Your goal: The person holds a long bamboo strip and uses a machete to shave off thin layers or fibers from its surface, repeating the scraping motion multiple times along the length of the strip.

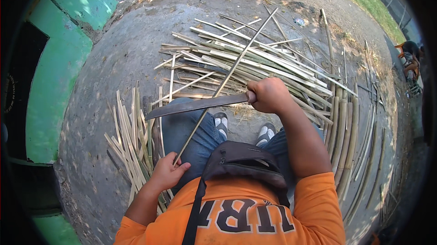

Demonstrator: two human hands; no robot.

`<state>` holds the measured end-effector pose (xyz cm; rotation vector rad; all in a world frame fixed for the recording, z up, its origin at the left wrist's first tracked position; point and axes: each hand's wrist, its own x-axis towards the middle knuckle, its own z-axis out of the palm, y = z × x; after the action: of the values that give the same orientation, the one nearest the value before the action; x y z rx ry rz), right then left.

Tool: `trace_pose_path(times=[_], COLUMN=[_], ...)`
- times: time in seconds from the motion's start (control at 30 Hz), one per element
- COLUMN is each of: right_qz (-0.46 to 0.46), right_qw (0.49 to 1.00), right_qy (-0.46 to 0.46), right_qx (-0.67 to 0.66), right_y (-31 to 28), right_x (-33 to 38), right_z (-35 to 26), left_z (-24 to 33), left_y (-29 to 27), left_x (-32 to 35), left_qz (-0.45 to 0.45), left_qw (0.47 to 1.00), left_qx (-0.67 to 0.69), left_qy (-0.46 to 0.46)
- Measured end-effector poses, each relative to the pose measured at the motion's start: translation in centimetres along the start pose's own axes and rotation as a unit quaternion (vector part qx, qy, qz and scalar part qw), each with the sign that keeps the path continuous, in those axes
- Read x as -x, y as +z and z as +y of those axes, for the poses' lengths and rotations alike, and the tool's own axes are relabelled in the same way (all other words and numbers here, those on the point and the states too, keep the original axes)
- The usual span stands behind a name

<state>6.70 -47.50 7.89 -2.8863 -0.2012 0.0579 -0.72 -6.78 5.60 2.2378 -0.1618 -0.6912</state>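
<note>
My right hand (271,95) is closed round the wooden handle of a machete (195,106), its long dark blade pointing left above my knees. Under or against the blade runs a long thin bamboo strip (236,63), slanting from my lap to the far side of the pile. My left hand (169,172) pinches the near end of this strip beside my left thigh. Whether the blade touches the strip or has cut into it, I cannot tell. Beyond my feet lies a heap of split bamboo strips (268,65).
More split strips (129,140) lean at my left. Round bamboo poles (347,136) lie lengthwise at my right. A black waist bag (246,165) rests on my lap. A green wall (59,72) stands at the left, and another person (411,60) sits at the far right.
</note>
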Motion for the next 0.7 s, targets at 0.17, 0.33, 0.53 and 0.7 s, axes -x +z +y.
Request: trace_pose_path(times=[0.17,0.33,0.53,0.7], right_qz=[0.096,0.089,0.064,0.074], right_qw=[0.995,0.996,0.997,0.997], right_qy=[-0.023,0.014,0.032,0.027], right_qx=[-0.010,-0.018,-0.038,-0.019], right_y=[0.5,1.5,1.7,2.7], right_x=[0.0,-1.0,-2.2,-2.4], right_z=[0.1,0.1,0.0,0.7], left_z=[0.9,1.2,0.5,0.8], left_y=[0.0,0.8,1.3,1.3], left_x=[-1.1,-1.5,-1.8,-1.6], left_qz=[0.016,0.071,0.086,0.089], left_qw=[1.000,0.993,0.992,0.991], left_qx=[0.006,-0.055,-0.061,-0.056], left_qy=[0.009,0.076,0.074,0.080])
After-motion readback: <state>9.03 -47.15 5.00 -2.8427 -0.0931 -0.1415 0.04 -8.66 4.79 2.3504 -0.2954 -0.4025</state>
